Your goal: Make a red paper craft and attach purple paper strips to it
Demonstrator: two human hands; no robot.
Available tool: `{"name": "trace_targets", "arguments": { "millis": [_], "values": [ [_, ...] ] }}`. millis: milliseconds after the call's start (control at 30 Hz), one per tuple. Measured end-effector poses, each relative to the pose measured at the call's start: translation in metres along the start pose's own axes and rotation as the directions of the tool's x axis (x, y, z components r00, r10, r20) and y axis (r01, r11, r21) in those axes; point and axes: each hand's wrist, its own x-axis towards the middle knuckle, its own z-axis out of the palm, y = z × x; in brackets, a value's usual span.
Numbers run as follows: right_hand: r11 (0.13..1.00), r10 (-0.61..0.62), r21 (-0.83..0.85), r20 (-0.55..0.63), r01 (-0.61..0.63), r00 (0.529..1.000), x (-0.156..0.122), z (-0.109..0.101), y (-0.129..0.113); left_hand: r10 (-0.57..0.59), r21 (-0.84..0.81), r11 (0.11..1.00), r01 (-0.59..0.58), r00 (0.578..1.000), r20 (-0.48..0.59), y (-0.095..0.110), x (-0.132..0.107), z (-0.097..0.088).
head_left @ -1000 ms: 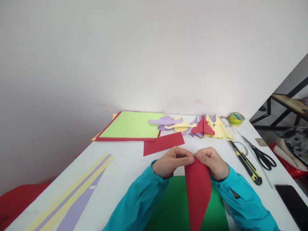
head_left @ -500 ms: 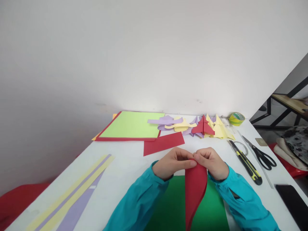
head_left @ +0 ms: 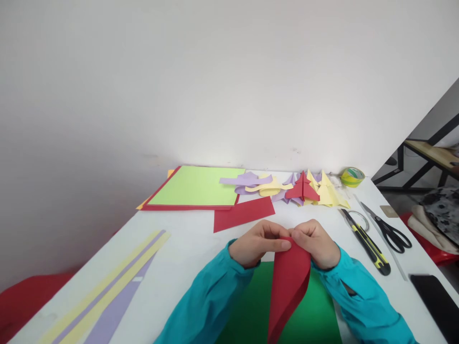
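Pinching red sheet (head_left: 291, 277) at top | in left hand (head_left: 255, 242), closed | in right hand (head_left: 318, 244), closed | over green sheet (head_left: 312, 313)

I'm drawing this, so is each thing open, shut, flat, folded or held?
Red paper, curved, held
Left hand, pinching it
Right hand, pinching it
Green sheet, flat
Lime sheet, flat
Red rectangle, flat
Red winged shape, folded
Yellow winged shape, folded
Scissors, seemingly shut
Cutter, blade unclear
Strips, flat

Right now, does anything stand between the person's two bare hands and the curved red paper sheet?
Nothing visible does: the left hand and right hand pinch the curved red paper sheet at its top edge. The flat green sheet lies beneath it.
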Motion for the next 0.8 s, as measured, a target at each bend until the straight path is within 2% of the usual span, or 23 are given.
{"name": "trace_targets", "arguments": {
  "millis": [167,367,567,667,800],
  "values": [
    [0.989,-0.042,0.141,0.014,0.040,0.999,-0.0004,-0.0026,0.0029,0.050,-0.090,0.995,-0.046,0.998,0.046,0.0037,-0.0004,0.0001],
    [0.994,0.016,0.112,0.002,-0.016,1.000,-0.0001,-0.0019,0.0047,0.037,-0.053,0.998,-0.037,0.999,-0.010,0.0017,0.0002,-0.0007],
    [0.992,0.010,0.123,-0.040,-0.006,0.999,-0.0006,-0.0003,0.0015,0.060,-0.062,0.996,-0.062,0.998,-0.020,0.0032,0.0001,-0.0039],
    [0.995,0.036,0.091,-0.039,-0.032,0.999,-0.0009,-0.0010,0.0011,0.055,-0.007,0.998,-0.055,0.998,-0.009,0.0034,0.0004,-0.0053],
    [0.988,0.020,0.152,-0.053,-0.012,0.998,0.0001,-0.0018,0.0022,0.097,0.011,0.995,-0.097,0.995,0.014,0.0019,0.0010,-0.0055]
  ]
}}
